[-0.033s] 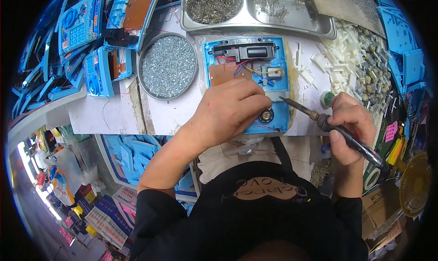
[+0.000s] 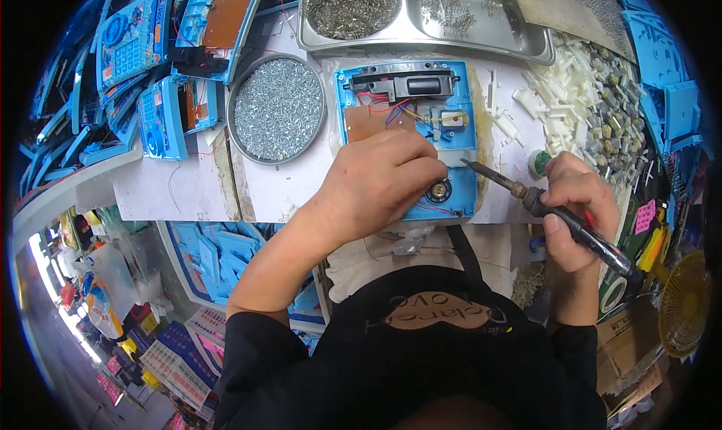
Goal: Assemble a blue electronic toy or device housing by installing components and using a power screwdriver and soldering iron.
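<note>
A blue plastic toy casing [image 2: 468,197] lies open on the worktable. It bears a black plastic compartment [image 2: 425,86], a brown circuit board [image 2: 361,123], red, blue and yellow wires, a small white-topped motor [image 2: 453,119] and a round speaker [image 2: 438,191]. My left hand [image 2: 387,178] rests over the casing with its fingers curled in beside the speaker; whatever they pinch is hidden. My right hand [image 2: 577,208] grips a soldering iron [image 2: 575,227] by its black handle. The iron's dark tip points left, over the casing's right part below the motor.
A round tray of silver screws [image 2: 277,110] stands left of the casing. Behind is a divided metal tray [image 2: 481,45] with small metal parts. White plastic parts [image 2: 568,92] and a green round piece [image 2: 538,163] lie right. Blue casings [image 2: 131,43] are stacked far left.
</note>
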The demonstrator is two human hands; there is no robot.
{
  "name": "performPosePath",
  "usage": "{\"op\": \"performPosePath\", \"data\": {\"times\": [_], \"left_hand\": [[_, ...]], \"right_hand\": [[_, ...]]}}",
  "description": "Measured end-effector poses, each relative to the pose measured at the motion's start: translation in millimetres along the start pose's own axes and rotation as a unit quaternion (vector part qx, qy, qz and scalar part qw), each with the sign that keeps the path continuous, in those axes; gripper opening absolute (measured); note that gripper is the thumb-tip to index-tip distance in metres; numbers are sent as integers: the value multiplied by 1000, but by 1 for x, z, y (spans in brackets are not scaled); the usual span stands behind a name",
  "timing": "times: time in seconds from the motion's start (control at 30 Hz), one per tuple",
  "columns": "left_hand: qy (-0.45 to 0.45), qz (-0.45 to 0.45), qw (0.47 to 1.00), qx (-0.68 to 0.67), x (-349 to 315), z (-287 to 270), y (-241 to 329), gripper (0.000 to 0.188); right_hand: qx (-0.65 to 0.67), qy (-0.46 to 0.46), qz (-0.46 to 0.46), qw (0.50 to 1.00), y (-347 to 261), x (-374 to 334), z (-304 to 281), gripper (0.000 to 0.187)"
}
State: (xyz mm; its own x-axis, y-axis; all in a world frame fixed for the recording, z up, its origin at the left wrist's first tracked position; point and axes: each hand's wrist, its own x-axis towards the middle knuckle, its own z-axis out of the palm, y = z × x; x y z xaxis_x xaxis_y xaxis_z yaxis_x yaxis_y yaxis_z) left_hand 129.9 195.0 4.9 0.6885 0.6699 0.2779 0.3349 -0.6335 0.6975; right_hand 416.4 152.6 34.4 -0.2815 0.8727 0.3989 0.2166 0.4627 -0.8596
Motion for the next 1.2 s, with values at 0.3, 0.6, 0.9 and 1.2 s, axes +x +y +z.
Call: {"op": "performPosePath", "data": {"times": [0.3, 0.6, 0.9, 1.2], "left_hand": [[5, -22, 999, 34, 2, 1, 7, 27], [1, -23, 999, 39, 2, 1, 7, 27], [-5, -11, 999, 36, 2, 0, 6, 27], [-9, 1, 999, 41, 2, -1, 4, 27]], "right_hand": [[-19, -50, -14, 998, 3, 3, 8, 19], [-30, -75, 4, 997, 1, 5, 13, 23], [-38, -84, 20, 996, -2, 6, 13, 23], [-37, -84, 13, 996, -4, 7, 10, 20]]}}
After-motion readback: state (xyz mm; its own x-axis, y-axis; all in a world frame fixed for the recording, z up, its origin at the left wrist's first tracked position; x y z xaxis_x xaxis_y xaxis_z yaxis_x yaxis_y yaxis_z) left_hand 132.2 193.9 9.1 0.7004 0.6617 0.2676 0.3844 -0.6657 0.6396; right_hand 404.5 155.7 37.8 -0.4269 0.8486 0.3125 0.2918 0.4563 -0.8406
